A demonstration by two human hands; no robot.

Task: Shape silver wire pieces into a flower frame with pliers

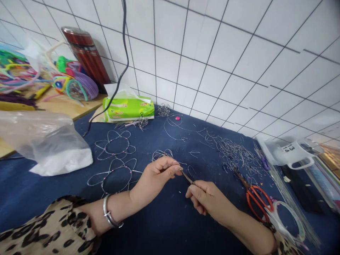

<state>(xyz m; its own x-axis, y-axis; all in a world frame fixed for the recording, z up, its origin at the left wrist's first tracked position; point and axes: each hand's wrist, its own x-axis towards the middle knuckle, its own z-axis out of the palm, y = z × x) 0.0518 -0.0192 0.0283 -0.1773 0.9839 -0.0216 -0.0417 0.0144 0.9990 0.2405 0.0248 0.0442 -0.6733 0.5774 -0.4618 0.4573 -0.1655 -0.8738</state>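
Observation:
My left hand [159, 177] is closed in a pinch, with a thin wire end at its fingertips; most of that piece is hidden. Meeting those fingertips is the tapered metal tip of small pliers [188, 178], which my right hand [205, 196] grips; its fingers cover the handles. Just behind my left hand lies a bundle of looped wire [162, 154]. To the left rest two flower-shaped wire frames with small pink beads, the upper frame [115, 146] flat on the blue cloth [164, 226] and the lower frame [117, 177] partly behind my left forearm.
Loose wire clippings [233, 150] are heaped on the right, near orange-handled scissors [257, 202], a white ring-shaped spool [289, 219] and a clear plastic cup [289, 152]. A green tissue pack [130, 109], a plastic bag [50, 138] and a red thermos [86, 53] stand left. A black cable [124, 71] hangs down.

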